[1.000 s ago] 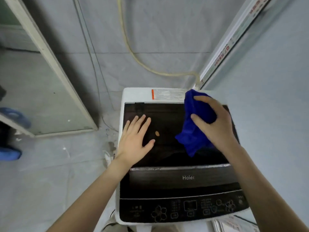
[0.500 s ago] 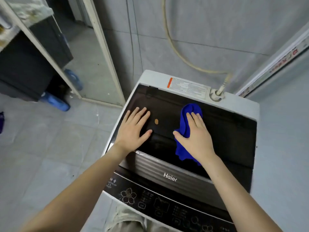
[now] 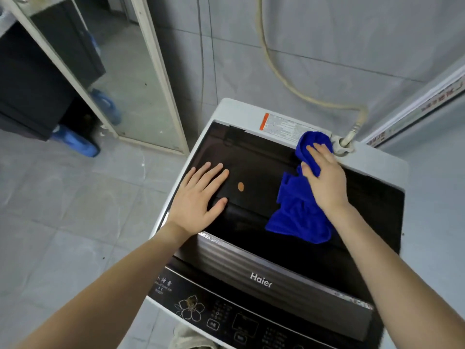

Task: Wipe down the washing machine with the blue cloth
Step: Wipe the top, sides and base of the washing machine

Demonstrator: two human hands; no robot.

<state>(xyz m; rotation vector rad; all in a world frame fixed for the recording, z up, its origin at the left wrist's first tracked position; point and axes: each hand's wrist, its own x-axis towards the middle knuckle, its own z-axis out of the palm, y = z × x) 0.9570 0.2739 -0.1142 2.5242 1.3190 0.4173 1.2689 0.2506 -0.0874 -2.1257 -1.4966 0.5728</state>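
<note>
cloth (image 3: 299, 210) on washing machine (image 3: 377, 159) lid under right hand (image 3: 324, 177), left hand (image 3: 198, 197) flat leftward, hose (image 3: 352, 132) behind

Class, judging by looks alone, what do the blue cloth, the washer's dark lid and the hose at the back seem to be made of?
Blue cloth: soft fabric, probably microfibre or terry; matte, crumpled into folds.
Dark lid: glossy glass or hard plastic; it shows faint reflections.
Hose: flexible rubber or plastic, dull yellowish-cream, hanging in a curve.

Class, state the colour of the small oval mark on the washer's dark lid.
Orange-tan oval mark, head view.
</note>
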